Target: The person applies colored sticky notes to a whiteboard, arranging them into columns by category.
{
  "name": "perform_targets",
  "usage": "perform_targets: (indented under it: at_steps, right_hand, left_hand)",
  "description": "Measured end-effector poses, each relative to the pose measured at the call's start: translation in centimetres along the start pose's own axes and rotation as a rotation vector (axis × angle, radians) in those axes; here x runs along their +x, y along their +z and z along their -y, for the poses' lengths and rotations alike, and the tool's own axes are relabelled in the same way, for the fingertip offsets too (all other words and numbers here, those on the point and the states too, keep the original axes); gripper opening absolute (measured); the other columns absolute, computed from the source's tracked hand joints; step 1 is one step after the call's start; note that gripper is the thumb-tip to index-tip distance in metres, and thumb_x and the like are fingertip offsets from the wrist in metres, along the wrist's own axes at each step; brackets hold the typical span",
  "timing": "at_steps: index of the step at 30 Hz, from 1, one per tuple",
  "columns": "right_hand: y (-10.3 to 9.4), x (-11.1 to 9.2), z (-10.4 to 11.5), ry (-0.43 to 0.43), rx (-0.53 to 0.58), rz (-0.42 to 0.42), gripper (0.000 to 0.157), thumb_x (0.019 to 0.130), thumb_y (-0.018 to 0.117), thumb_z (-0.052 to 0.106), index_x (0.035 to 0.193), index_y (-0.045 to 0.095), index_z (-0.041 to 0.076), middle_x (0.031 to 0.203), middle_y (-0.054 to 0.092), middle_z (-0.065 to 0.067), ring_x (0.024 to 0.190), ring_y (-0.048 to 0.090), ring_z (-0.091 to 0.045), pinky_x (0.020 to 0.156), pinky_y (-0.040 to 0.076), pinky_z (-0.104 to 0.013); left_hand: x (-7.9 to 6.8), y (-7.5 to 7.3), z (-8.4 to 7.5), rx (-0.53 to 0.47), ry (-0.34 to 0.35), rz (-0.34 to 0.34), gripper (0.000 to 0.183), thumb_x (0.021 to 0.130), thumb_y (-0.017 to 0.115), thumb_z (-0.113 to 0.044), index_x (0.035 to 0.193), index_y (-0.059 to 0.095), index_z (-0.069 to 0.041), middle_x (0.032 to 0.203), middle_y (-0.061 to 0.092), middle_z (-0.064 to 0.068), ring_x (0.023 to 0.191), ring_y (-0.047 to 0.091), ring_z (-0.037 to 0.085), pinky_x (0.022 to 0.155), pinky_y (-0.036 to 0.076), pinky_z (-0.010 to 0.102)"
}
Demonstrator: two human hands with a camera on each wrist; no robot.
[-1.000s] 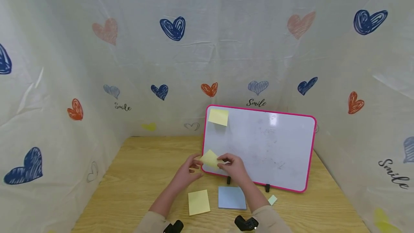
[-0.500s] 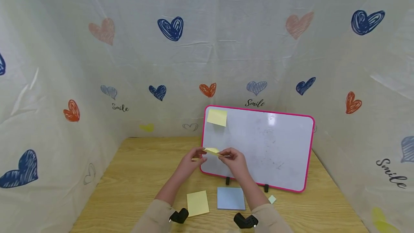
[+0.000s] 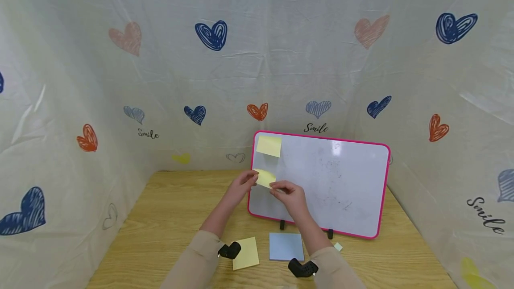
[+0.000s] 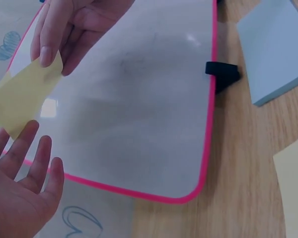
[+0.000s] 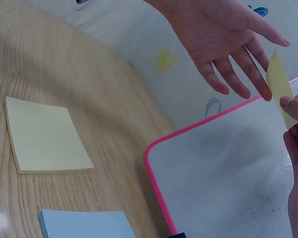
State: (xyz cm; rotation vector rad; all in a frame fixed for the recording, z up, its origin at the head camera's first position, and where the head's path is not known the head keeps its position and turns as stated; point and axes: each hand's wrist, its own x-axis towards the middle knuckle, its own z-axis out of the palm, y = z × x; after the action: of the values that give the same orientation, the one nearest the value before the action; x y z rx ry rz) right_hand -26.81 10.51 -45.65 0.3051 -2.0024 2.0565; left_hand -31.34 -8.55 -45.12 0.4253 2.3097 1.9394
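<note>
A pale yellow sticky note (image 3: 266, 178) is held up in front of the left side of a white board with a pink rim (image 3: 333, 182). The right hand (image 3: 292, 199) pinches the note's right corner between thumb and fingers, as the left wrist view (image 4: 82, 22) also shows. At the opposite edge is the left hand (image 3: 240, 185), its fingers spread and fairly straight. Its fingertips (image 4: 30, 128) lie right at the note in the left wrist view. Above the held note, another yellow sticky note (image 3: 269, 146) sticks to the board's upper left corner.
On the wooden table (image 3: 180, 217) lie a yellow sticky note pad (image 3: 248, 255), partly behind the left wrist's black camera (image 3: 230, 250), and a blue pad (image 3: 286, 246). A small pale green square (image 3: 338, 247) lies beside the right forearm. Black feet (image 3: 282, 225) support the board.
Both hands have risen along the board with the note, the left hand most. The note, edge-on half a second ago, now shows its face below the stuck note.
</note>
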Motion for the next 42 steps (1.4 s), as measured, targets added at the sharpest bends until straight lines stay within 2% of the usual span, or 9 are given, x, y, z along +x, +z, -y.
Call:
perform_targets:
  at_steps: [3, 7, 11, 15, 19, 22, 29, 31, 42]
  right_hand:
    - [0.0, 0.2, -0.1, -0.006, -0.029, -0.017, 0.015, 0.078, 0.075, -0.01, 0.092, 0.071, -0.013, 0.1, 0.069, -0.025, 0.098, 0.065, -0.018, 0.088, 0.052, -0.033]
    - [0.0, 0.7, -0.2, -0.01, -0.086, -0.04, 0.014, 0.078, 0.075, -0.009, 0.091, 0.072, -0.013, 0.102, 0.069, -0.024, 0.101, 0.063, -0.025, 0.086, 0.052, -0.029]
    - [0.0, 1.1, -0.3, -0.022, -0.112, -0.058, 0.012, 0.078, 0.075, -0.01, 0.089, 0.072, -0.014, 0.102, 0.069, -0.025, 0.105, 0.061, -0.036, 0.083, 0.052, -0.023]
    - [0.2, 1.4, -0.3, -0.049, -0.125, -0.059, 0.011, 0.077, 0.075, -0.011, 0.088, 0.072, -0.014, 0.102, 0.069, -0.025, 0.105, 0.061, -0.04, 0.081, 0.051, -0.02]
    - [0.4, 1.6, -0.3, -0.057, -0.147, -0.057, 0.01, 0.078, 0.075, -0.01, 0.087, 0.072, -0.014, 0.101, 0.069, -0.024, 0.104, 0.062, -0.039, 0.08, 0.051, -0.018]
    - [0.4, 1.8, -0.4, -0.046, -0.161, -0.062, 0.009, 0.078, 0.075, -0.01, 0.086, 0.072, -0.014, 0.101, 0.069, -0.025, 0.104, 0.062, -0.039, 0.078, 0.051, -0.018]
    - [0.0, 3.0, -3.7, -0.012, -0.181, -0.082, 0.007, 0.078, 0.078, -0.005, 0.085, 0.076, -0.007, 0.103, 0.07, -0.019, 0.107, 0.061, -0.036, 0.079, 0.051, -0.019]
    - [0.0, 3.1, -3.9, -0.017, -0.2, -0.089, 0.007, 0.078, 0.079, -0.003, 0.084, 0.077, -0.004, 0.102, 0.071, -0.016, 0.106, 0.061, -0.033, 0.079, 0.051, -0.019]
    - [0.1, 3.5, -3.6, -0.178, -0.299, -0.059, 0.008, 0.075, 0.08, -0.004, 0.081, 0.078, 0.001, 0.097, 0.072, -0.005, 0.101, 0.063, -0.026, 0.084, 0.052, -0.025]
  left_hand:
    - [0.7, 0.0, -0.2, 0.02, 0.004, 0.001, 0.034, 0.098, 0.058, -0.019, 0.126, 0.057, 0.0, 0.115, 0.062, 0.015, 0.103, 0.058, 0.03, 0.089, 0.047, 0.051]
    - [1.5, -0.1, -0.4, 0.041, 0.02, -0.005, 0.034, 0.096, 0.061, -0.015, 0.126, 0.058, 0.001, 0.116, 0.061, 0.017, 0.108, 0.057, 0.031, 0.091, 0.049, 0.044]
    - [2.1, -0.2, -0.4, 0.038, 0.029, -0.003, 0.035, 0.096, 0.061, -0.014, 0.126, 0.057, 0.002, 0.122, 0.06, 0.019, 0.114, 0.054, 0.034, 0.095, 0.047, 0.044]
    - [2.1, -0.3, -1.2, 0.045, 0.016, 0.002, 0.036, 0.097, 0.059, -0.014, 0.128, 0.055, 0.005, 0.126, 0.058, 0.023, 0.117, 0.052, 0.038, 0.096, 0.046, 0.047]
    - [2.2, -0.3, -1.3, 0.051, 0.003, -0.009, 0.036, 0.097, 0.059, -0.015, 0.128, 0.055, 0.004, 0.126, 0.057, 0.022, 0.118, 0.051, 0.039, 0.096, 0.046, 0.048]
    - [2.6, -0.3, -0.6, 0.048, -0.005, -0.027, 0.035, 0.096, 0.061, -0.017, 0.127, 0.057, 0.0, 0.125, 0.059, 0.018, 0.116, 0.053, 0.036, 0.095, 0.047, 0.046]
    - [2.9, -0.4, -0.4, 0.065, 0.005, -0.022, 0.035, 0.096, 0.06, -0.016, 0.127, 0.057, 0.001, 0.127, 0.058, 0.019, 0.115, 0.055, 0.037, 0.093, 0.049, 0.044]
    - [2.9, -0.4, -0.3, 0.065, 0.006, -0.019, 0.035, 0.096, 0.061, -0.015, 0.127, 0.057, 0.001, 0.127, 0.057, 0.02, 0.115, 0.055, 0.038, 0.093, 0.049, 0.044]
    - [3.1, -0.3, -0.8, 0.058, -0.013, -0.049, 0.035, 0.096, 0.061, -0.017, 0.128, 0.059, -0.004, 0.136, 0.052, 0.019, 0.12, 0.052, 0.038, 0.096, 0.047, 0.046]
